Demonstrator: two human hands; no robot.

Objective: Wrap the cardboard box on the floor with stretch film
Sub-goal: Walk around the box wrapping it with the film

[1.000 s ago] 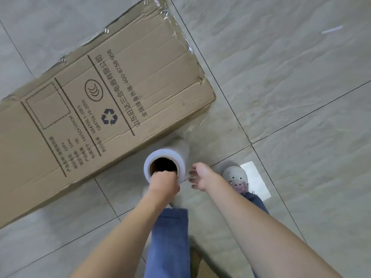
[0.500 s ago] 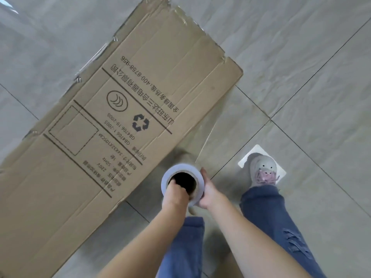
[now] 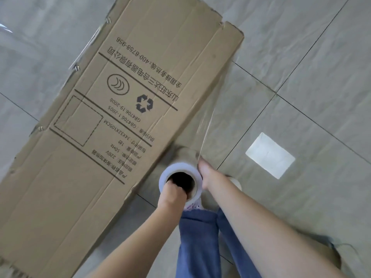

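Floor tiles [image 3: 301,47] bear the cardboard box [image 3: 120,117]; both hands' fingers [image 3: 201,167] grip the film roll [image 3: 178,173] beside it.

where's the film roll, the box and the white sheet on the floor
film roll [image 3: 197,194], head view, on its white end rim
cardboard box [image 3: 120,109], head view, on its printed top face
white sheet [image 3: 270,155], head view, on its middle

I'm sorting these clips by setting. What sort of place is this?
Probably an indoor room with a bare floor, maybe a storeroom or home; I can't tell which. Large grey floor tiles, a long printed cardboard box lying on them, and a stretch film roll suggest packing.
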